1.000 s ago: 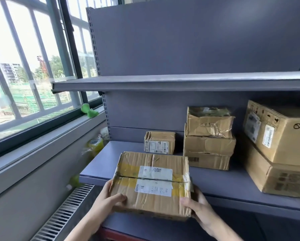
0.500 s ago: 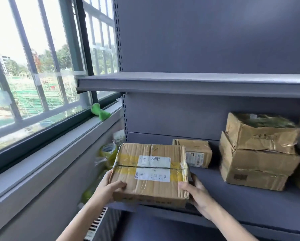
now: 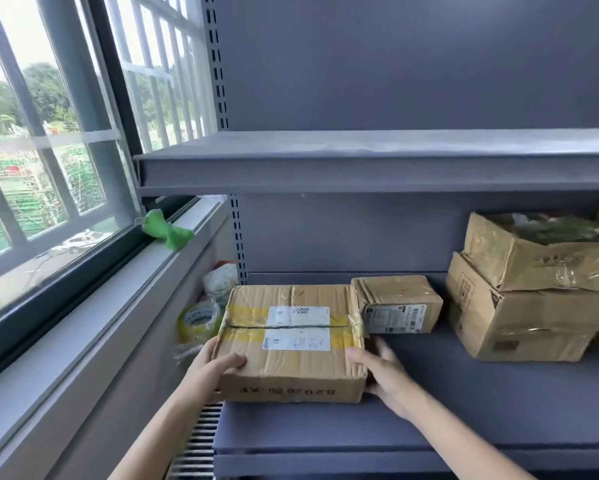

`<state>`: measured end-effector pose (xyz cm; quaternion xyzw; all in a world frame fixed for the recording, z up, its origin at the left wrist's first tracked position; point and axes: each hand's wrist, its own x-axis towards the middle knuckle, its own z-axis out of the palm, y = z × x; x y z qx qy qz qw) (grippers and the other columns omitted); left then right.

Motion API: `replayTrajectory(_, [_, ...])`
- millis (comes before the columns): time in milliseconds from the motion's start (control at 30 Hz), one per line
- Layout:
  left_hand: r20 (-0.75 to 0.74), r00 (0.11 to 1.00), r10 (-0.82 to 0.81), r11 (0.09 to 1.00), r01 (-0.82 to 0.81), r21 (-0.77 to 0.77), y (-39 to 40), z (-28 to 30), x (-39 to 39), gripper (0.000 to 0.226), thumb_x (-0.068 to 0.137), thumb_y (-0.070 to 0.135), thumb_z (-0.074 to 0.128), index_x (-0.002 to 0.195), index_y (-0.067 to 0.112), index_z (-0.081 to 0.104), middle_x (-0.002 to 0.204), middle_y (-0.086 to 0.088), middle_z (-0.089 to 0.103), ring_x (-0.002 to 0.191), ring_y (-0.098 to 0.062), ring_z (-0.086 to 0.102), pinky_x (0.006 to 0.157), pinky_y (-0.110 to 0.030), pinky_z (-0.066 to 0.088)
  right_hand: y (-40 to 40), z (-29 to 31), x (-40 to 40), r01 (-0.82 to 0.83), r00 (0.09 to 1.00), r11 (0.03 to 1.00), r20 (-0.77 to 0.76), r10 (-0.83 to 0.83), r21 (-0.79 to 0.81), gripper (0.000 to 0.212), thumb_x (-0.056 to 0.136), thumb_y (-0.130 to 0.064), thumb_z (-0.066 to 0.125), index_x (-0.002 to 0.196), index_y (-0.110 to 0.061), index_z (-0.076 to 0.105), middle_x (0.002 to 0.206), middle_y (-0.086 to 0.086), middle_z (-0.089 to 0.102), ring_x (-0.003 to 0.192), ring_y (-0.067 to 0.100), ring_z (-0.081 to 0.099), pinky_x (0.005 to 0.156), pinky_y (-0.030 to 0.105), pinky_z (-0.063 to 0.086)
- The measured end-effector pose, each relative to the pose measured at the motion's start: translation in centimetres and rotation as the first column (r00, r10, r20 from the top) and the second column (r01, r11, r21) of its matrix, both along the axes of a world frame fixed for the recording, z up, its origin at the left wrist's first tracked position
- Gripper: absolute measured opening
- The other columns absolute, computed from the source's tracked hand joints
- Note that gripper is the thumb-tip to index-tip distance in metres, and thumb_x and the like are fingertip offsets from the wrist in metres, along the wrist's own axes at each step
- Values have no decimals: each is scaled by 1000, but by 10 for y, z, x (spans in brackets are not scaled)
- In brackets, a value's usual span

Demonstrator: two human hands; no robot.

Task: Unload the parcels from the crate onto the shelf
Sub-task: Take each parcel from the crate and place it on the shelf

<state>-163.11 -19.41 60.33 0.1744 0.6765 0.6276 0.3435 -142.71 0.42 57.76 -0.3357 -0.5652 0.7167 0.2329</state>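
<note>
The flat cardboard parcel (image 3: 293, 341) lies on the left end of the grey shelf (image 3: 464, 403), and both hands are on it. The left hand (image 3: 209, 370) grips its left near corner, with the thumb curled over the top face and the fingers hidden behind the side. The right hand (image 3: 383, 372) grips the right near corner in the same way, thumb on top, the other fingers spread along the right side. The parcel carries yellow tape and a white label split by a dark strap.

Just beyond the right hand, a small cardboard box (image 3: 397, 303) stands touching the far right corner of the parcel. Further to the right of that hand is a stack of two larger boxes (image 3: 526, 292), the upper one crumpled and open. To the left of the left hand, off the end of the shelf, lies a roll of yellow tape (image 3: 201, 320). Further left and higher, a green object (image 3: 166, 230) rests on the window sill (image 3: 93, 306). Below the left forearm a radiator grille (image 3: 197, 441) shows.
</note>
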Motion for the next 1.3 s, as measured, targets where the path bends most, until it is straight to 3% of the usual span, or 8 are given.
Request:
replayTrajectory(133, [-1, 1000, 21, 1000, -21, -18, 16, -5, -9, 28, 76, 18, 68, 98, 31, 59, 85, 12, 69, 59, -7, 65, 47, -22, 48, 13, 4, -11, 2, 1000, 1000, 0, -2, -3, 35, 82, -19, 65, 113, -28, 50, 109, 3, 65, 100, 24, 61, 69, 38, 53])
replayTrajectory(367, [-32, 999, 35, 998, -37, -56, 41, 0, -21, 20, 81, 15, 64, 91, 29, 54, 86, 4, 64, 46, -6, 63, 36, -18, 43, 33, -2, -28, 13, 1000, 1000, 23, -12, -24, 20, 84, -23, 63, 101, -27, 53, 106, 2, 64, 101, 25, 60, 87, 51, 49])
replayTrajectory(500, [-49, 996, 69, 994, -72, -81, 55, 2, -28, 18, 83, 14, 65, 85, 28, 53, 82, 1, 61, 60, -17, 58, 32, -17, 40, 39, -1, -43, 59, 998, 997, 11, -58, -47, 19, 86, -29, 59, 104, -23, 58, 111, 3, 65, 109, 24, 57, 99, 46, 43])
replayTrajectory(633, [-114, 993, 42, 991, -55, -118, 67, 0, -32, 33, 81, 22, 68, 111, 20, 54, 91, 3, 62, 74, -17, 62, 47, -24, 46, 46, -4, -49, 103, 994, 995, -16, -103, -13, 19, 82, -28, 65, 100, -21, 61, 108, 3, 68, 102, 17, 59, 88, 35, 46])
replayTrajectory(733, [-130, 991, 24, 988, -43, -146, 75, -2, -33, 39, 79, 32, 69, 113, 26, 51, 98, 5, 61, 84, -17, 60, 57, -29, 49, 51, -10, -48, 93, 995, 996, -23, -93, -12, 24, 79, -24, 69, 99, -25, 56, 105, -8, 64, 99, 9, 56, 92, 33, 41])
replayTrajectory(967, [-119, 992, 47, 981, -68, -179, 84, 0, -39, 29, 82, 29, 64, 109, 28, 52, 96, 4, 60, 78, -16, 60, 45, -25, 48, 56, -14, -52, 67, 997, 997, -32, -67, 23, 29, 77, -16, 71, 97, -27, 54, 95, -12, 65, 91, 0, 58, 70, 17, 41])
replayTrajectory(1167, [-151, 988, 22, 978, -53, -200, 79, -1, -42, 44, 66, 42, 67, 106, 31, 52, 101, 2, 62, 82, -18, 62, 51, -28, 51, 58, -16, -53, 36, 999, 998, -26, -34, 58, 29, 78, -16, 71, 101, -26, 57, 100, -9, 67, 96, 4, 59, 77, 20, 43])
replayTrajectory(1300, [-154, 988, 20, 978, -51, -203, 76, -1, -42, 54, 57, 45, 61, 108, 30, 52, 103, 0, 62, 82, -19, 62, 50, -28, 50, 59, -18, -55, 20, 1000, 997, -23, -19, 78, 30, 78, -17, 71, 102, -26, 58, 106, -3, 67, 104, 11, 59, 94, 29, 42])
